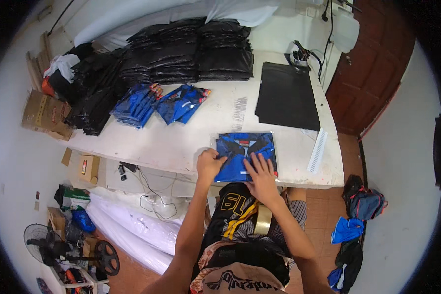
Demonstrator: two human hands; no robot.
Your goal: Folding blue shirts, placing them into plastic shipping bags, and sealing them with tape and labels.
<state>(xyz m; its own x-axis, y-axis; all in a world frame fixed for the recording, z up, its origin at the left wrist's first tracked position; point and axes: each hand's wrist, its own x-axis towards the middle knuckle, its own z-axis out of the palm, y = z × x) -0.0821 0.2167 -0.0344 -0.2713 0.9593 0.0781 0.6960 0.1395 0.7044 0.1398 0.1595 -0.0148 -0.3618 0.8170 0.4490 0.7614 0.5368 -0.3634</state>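
Note:
A folded blue and black shirt in a clear plastic bag [245,143] lies at the white table's front edge. My left hand [209,164] is closed on the left edge of that bag, its fingers curled. My right hand [260,176] rests on the shirt's lower right part, fingers spread. Behind and to the left are bagged blue garments in two groups [133,105] [180,103]. A dark flat sheet [287,95] lies at the back right, and a white printed strip [316,152] sits right of the shirt.
Stacks of black packages [161,59] line the back of the table [132,145], beside a cardboard box [44,115]. Cables hang near a brown door [363,68]. White rolls [122,220] lie under the table; a fan [39,242] stands left, bags and clothing [365,203] on the right floor.

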